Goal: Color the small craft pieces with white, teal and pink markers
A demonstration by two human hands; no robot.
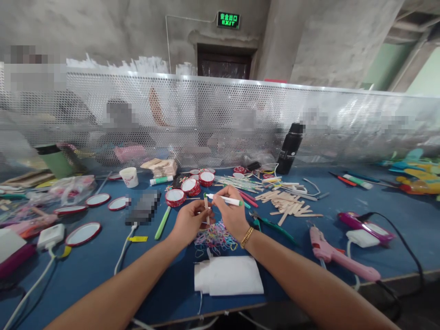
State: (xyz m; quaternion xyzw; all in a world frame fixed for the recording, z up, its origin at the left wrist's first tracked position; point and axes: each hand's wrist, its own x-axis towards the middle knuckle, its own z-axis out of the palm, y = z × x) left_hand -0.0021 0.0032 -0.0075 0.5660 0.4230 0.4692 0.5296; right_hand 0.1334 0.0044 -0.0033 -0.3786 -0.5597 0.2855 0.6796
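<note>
Near the middle of the table, my left hand (189, 221) pinches a small wooden craft stick (207, 214) and holds it upright. My right hand (233, 215) grips a white marker (227, 200) with green ends, its tip at the upper end of the stick, which looks green there. Beneath both hands lies a tangle of colourful rubber bands (218, 239). Closer to me is a flat white folded piece (236, 276), perhaps cloth or paper. A loose pile of craft sticks (287, 203) spreads to the right, beside green-handled pliers (275, 228).
On the right lie a pink glue gun (338, 257) and a purple device (366, 227) with cables. A black bottle (290, 149) stands by the perforated metal divider (192, 119). Leftward are a phone (143, 207), a paper cup (129, 177) and red-rimmed discs (83, 233).
</note>
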